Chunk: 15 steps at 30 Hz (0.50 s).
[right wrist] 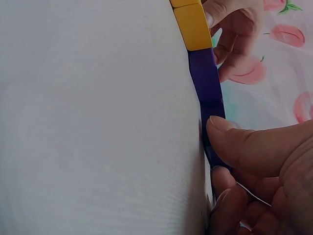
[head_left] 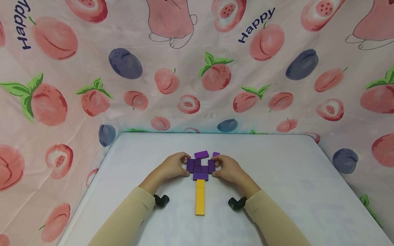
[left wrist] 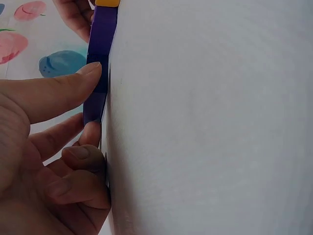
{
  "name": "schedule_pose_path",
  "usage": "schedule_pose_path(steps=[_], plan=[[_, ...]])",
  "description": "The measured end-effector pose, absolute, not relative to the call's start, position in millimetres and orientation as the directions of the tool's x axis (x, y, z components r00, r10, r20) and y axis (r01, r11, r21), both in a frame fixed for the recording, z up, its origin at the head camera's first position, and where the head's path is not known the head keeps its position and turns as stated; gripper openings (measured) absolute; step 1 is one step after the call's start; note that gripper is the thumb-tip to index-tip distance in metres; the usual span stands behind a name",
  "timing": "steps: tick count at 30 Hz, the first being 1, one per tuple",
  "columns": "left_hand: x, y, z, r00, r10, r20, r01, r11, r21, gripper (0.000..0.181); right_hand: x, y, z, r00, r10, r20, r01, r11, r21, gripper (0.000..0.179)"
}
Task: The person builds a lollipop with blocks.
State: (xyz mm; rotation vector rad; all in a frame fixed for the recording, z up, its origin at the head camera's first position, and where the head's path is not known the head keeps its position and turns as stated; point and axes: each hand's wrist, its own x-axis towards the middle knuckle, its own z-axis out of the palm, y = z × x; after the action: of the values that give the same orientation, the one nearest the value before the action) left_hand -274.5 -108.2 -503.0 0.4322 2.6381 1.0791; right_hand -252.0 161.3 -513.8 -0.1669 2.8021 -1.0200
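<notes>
Flat purple blocks lie edge to edge on the white table. My left hand [head_left: 172, 166] pinches the left side of this cluster, finger at the far corner and thumb at the near corner of the outer purple block [head_left: 190, 166]. Opposite it, my right hand [head_left: 229, 168] grips the right-hand purple block [head_left: 211, 166] in the same way. Nearer me, a wide purple block [head_left: 200, 176] meets a yellow strip [head_left: 200, 200] of blocks laid end to end. In the right wrist view the thumb [right wrist: 239, 147] presses against the purple side [right wrist: 205, 73].
Beyond the cluster lies a tilted purple block [head_left: 201, 154]. Another purple block [head_left: 216, 154] sits behind my right fingers, partly hidden. A fruit-printed cloth [head_left: 191, 78] hangs behind the white table [head_left: 277, 191]. Black wrist cameras [head_left: 237, 203] stick out beside the sleeves.
</notes>
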Motion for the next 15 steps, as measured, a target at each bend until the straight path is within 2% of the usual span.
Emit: schedule_pose_path(steps=[15], plan=[[-275.8, -109.0, -506.9, -0.926, 0.361, -0.113, 0.178, 0.678, 0.713, 0.056, -250.7, 160.2, -512.9, -0.983, -0.15, -0.107, -0.046, 0.765, -0.642, 0.061]])
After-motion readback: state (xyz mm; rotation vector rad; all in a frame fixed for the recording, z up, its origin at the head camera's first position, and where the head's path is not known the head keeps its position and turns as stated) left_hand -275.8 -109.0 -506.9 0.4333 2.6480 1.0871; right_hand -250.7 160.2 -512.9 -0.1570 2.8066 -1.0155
